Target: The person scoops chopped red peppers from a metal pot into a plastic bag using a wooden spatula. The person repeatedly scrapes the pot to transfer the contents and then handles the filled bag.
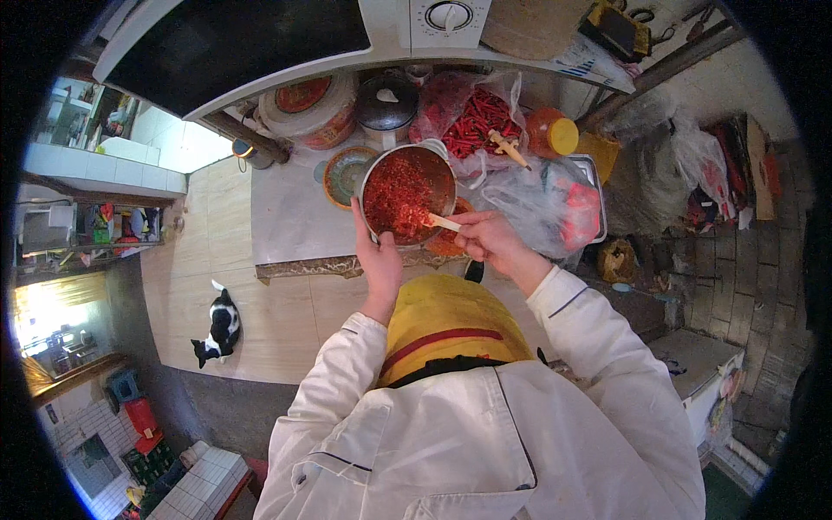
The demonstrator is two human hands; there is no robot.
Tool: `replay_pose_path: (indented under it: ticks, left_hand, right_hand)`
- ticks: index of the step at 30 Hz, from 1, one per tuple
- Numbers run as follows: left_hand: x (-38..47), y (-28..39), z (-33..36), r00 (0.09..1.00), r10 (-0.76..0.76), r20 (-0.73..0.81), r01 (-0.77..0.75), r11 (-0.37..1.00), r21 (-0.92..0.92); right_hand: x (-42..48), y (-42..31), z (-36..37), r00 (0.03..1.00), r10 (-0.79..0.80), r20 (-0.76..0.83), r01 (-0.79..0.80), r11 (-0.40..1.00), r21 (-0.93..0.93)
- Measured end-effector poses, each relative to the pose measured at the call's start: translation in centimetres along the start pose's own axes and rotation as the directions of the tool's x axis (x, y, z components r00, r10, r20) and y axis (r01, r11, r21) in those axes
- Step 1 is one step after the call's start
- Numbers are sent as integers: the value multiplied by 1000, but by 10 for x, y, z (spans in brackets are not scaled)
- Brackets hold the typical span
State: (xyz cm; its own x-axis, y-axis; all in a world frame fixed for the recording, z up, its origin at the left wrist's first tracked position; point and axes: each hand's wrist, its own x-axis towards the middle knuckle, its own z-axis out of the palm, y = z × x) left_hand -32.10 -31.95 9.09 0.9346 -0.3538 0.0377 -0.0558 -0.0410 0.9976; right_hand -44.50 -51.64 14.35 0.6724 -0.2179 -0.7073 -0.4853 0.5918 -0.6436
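Observation:
My left hand (378, 260) holds the near left rim of a metal pot (451, 185), with the thumb over the edge. Chopped red chili (400, 188) coats the pot's bottom and is heaped towards its near side. My right hand (491, 239) grips the handle of a light-coloured spatula or spoon (444, 222), whose tip is in the chili. Left of the pot lies a patterned round dish (338, 179). Whole red chilies (484, 117) fill a plastic bag behind the pot, with a light wooden tool (509, 149) on them.
A lidded tub (309, 123), a dark-lidded pot (387, 104) and a yellow-capped jar (552, 133) stand at the table's back, below an appliance (448, 19). Clear plastic bags (533, 201) lie at the right over a metal tray (601, 214). A black-and-white cat (224, 322) is on the floor at left.

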Motion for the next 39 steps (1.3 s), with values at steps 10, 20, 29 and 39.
replay_pose_path:
  ticks: [10, 20, 29, 39]
  left_hand:
    - [11, -16, 8, 997, -81, -7, 80, 994, -73]
    - [31, -29, -14, 996, 36, -88, -31, 998, 60]
    - [29, -1, -29, 988, -129, -85, 119, 986, -114]
    - [25, 26, -21, 990, -119, 70, 128, 980, -150]
  right_hand:
    - [-20, -13, -40, 996, -43, -83, 34, 994, -100]
    - [-14, 33, -45, 800, -587, 123, 203, 72, -976]
    - [-47, 22, -47, 777, -616, 129, 310, 197, -930]
    - [13, -17, 83, 932, -329, 153, 325, 568, -757]
